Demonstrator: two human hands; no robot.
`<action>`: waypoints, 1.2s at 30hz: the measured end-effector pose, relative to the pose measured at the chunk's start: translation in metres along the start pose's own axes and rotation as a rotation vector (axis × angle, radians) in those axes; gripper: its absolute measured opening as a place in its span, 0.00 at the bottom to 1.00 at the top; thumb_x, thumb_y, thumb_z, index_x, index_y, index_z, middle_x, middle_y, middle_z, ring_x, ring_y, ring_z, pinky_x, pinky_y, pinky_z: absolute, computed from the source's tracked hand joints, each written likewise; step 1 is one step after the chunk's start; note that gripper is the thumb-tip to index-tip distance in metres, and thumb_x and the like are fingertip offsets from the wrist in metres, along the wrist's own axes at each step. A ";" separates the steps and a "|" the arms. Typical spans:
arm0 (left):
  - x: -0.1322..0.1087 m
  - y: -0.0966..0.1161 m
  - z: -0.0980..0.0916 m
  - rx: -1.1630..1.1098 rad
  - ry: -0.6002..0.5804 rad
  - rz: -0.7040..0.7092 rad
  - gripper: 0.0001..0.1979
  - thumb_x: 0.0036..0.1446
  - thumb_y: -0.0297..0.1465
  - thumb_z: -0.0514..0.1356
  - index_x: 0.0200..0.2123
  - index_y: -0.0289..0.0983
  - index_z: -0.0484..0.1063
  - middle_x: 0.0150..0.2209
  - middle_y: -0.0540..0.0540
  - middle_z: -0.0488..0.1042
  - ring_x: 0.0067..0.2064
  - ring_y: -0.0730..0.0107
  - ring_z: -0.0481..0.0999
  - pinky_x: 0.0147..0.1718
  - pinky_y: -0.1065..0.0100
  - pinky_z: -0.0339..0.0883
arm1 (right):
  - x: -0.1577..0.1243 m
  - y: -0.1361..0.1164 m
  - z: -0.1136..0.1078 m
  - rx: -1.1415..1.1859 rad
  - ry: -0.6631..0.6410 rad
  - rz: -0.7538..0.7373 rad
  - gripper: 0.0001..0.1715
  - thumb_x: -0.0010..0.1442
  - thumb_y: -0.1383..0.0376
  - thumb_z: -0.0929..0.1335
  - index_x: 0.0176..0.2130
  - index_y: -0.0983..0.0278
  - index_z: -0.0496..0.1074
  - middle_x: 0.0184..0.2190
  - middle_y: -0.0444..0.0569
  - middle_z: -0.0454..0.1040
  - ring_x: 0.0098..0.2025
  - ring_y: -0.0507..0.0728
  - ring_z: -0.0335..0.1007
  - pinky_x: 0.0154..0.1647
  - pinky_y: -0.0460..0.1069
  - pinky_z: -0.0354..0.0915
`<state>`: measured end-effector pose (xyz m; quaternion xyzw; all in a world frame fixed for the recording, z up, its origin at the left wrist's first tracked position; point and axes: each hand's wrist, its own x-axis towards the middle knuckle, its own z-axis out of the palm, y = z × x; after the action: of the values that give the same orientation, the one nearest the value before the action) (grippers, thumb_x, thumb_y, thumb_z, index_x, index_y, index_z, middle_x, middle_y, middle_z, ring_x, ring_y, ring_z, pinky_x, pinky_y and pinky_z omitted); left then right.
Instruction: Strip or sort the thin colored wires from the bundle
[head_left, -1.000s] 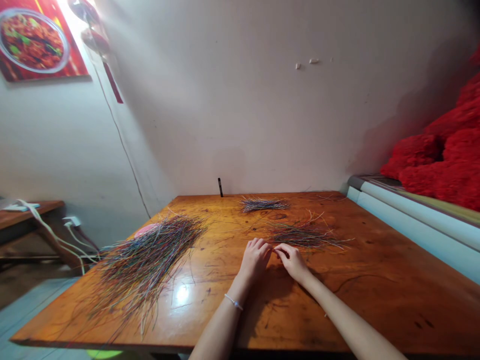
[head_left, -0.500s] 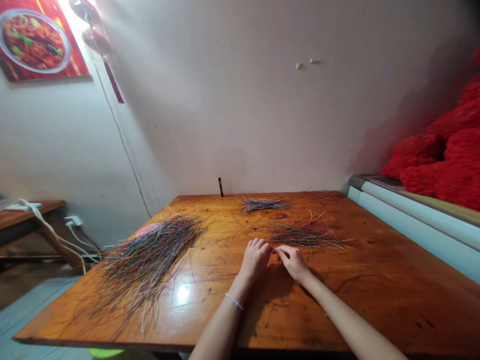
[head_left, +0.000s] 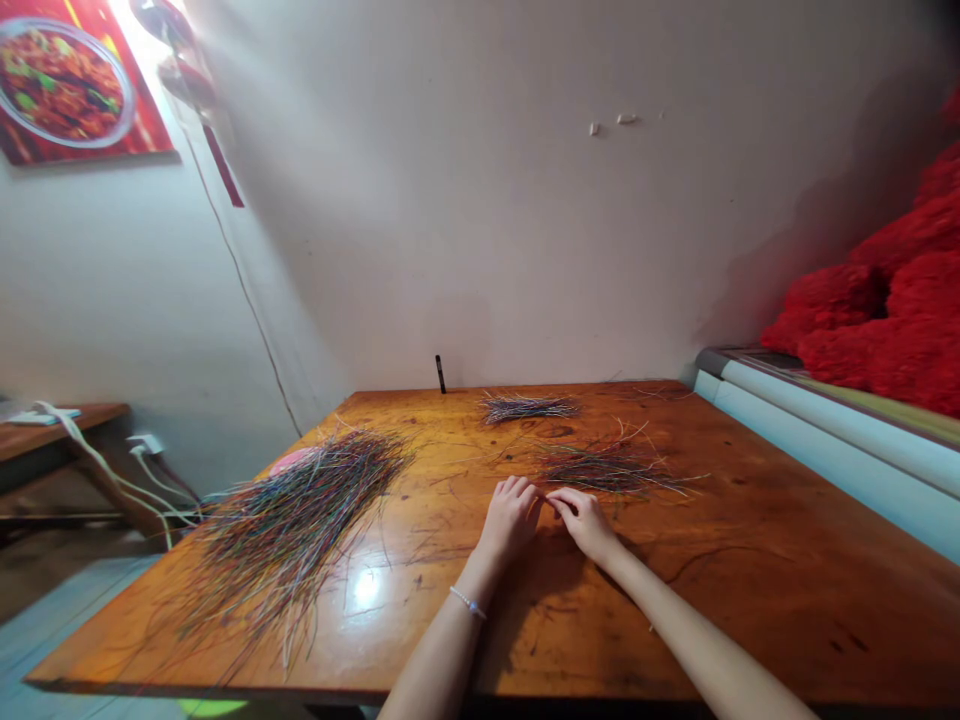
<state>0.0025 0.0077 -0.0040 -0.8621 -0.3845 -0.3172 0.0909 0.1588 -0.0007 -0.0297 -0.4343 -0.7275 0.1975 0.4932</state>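
Close together over the middle of the wooden table point(head_left: 697, 600), my left hand point(head_left: 514, 515) and my right hand point(head_left: 585, 522) nearly meet at the fingertips. Both have their fingers closed in a pinch. Whatever lies between them is too fine to make out. Just beyond my right hand is a loose pile of thin coloured wires point(head_left: 600, 470). A smaller, neater wire bundle point(head_left: 529, 408) lies farther back. To the left spreads a large heap of long multicoloured wires point(head_left: 300, 520), apart from both hands.
A black marker point(head_left: 440, 374) stands upright at the table's back edge by the wall. Something pink point(head_left: 294, 460) shows behind the large heap. Along the right side is a white ledge point(head_left: 817, 440) with red fluffy material point(head_left: 885, 310). White cables point(head_left: 120, 480) hang at the left.
The fingertips of my two hands have shifted very slightly. The wire piles lie as before, and the view has moved a little.
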 end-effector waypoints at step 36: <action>0.000 0.001 0.000 -0.006 0.012 -0.029 0.03 0.54 0.26 0.55 0.29 0.38 0.65 0.30 0.48 0.69 0.35 0.68 0.66 0.34 0.67 0.59 | 0.000 -0.011 -0.005 -0.086 0.057 0.060 0.17 0.58 0.59 0.60 0.22 0.63 0.67 0.20 0.47 0.70 0.24 0.54 0.65 0.27 0.46 0.60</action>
<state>0.0033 0.0075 -0.0039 -0.8547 -0.3956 -0.3250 0.0860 0.1582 -0.0069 -0.0198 -0.4822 -0.7076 0.1681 0.4884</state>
